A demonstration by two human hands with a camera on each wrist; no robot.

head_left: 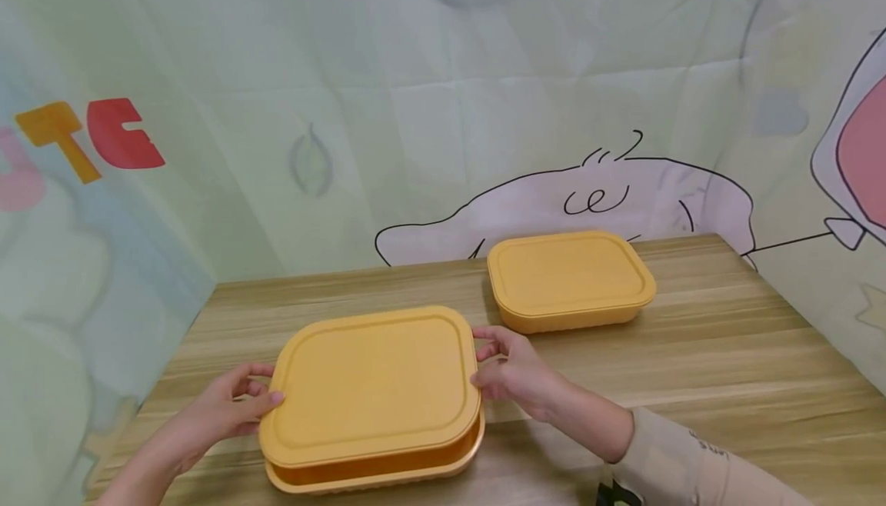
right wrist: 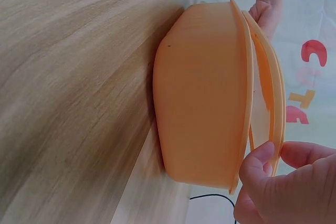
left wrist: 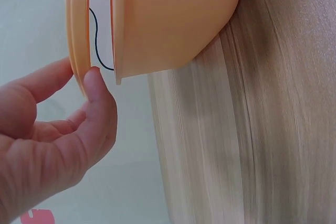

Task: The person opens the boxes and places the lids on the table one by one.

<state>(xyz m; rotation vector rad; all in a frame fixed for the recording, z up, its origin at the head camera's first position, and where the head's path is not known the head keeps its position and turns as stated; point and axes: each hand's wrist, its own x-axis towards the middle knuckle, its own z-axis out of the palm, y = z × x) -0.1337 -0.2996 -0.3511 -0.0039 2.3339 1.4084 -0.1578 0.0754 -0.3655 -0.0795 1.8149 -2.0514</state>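
In the head view a yellow-orange rectangular lid (head_left: 374, 383) with rounded corners is held over a matching deep box (head_left: 377, 482). My left hand (head_left: 234, 402) pinches the lid's left edge between thumb and fingers, and my right hand (head_left: 511, 371) pinches the right edge. Both wrist views show a gap between the lid (left wrist: 79, 19) and the rim of the box (right wrist: 205, 93), which stands on the table. The box's interior is mostly hidden under the lid; a strip shows along the near side.
A second yellow-orange box (head_left: 571, 271) with its lid on stands farther back, to the right of my right hand. The wood-grain table (head_left: 692, 367) ends at a printed cloth backdrop (head_left: 388, 106) at the back and sides.
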